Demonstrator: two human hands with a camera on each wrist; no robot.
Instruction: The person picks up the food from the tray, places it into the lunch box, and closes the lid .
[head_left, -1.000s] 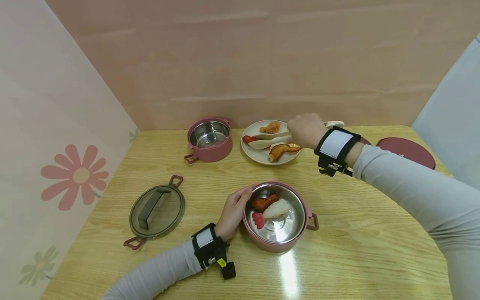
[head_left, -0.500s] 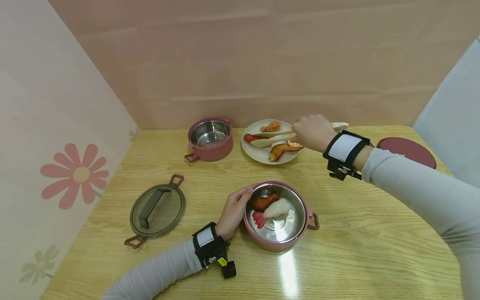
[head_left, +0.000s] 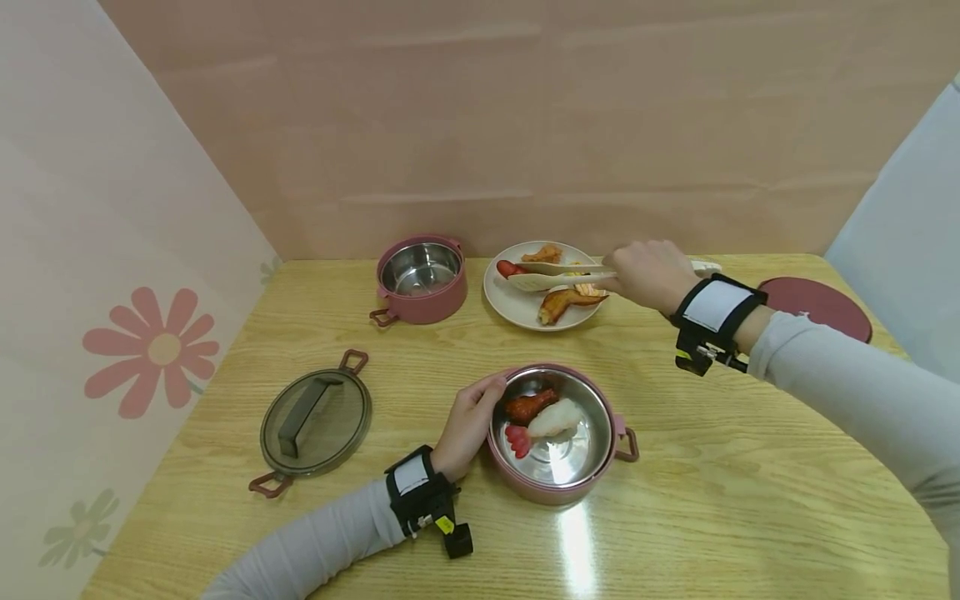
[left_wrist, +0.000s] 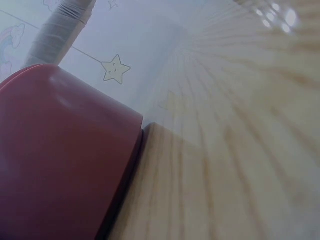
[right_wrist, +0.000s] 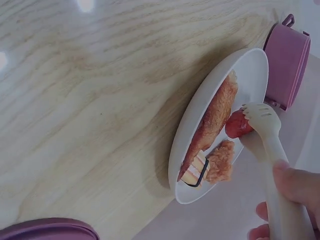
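Nearest, at the front middle of the wooden table (head_left: 712, 500): a pink steel-lined bowl (head_left: 558, 487) holding a red-brown piece of food, a white piece and a small red piece. Left hand (head_left: 467, 427) against the bowl's left wall, fingers curled over the rim and gripping it; seen from the left wrist only as the bowl's dark pink wall (left_wrist: 60, 165) on the wood. To the left, well apart, a grey lid (head_left: 315, 421) lying flat with pink lugs. Farther back, a white plate (head_left: 517, 312) with a chicken wing (head_left: 566, 302), a fried piece (head_left: 543, 253), a small striped piece (right_wrist: 196, 174) and a red sausage (head_left: 510, 268). Right hand (head_left: 651, 273) at the plate's right edge, fingers closed round cream tongs (head_left: 558, 275); tong tips touching the sausage (right_wrist: 237, 125) at the plate's far side. Left of the plate, a second, empty pink bowl (head_left: 420, 279). Far right, a dark red round lid (head_left: 817, 304).
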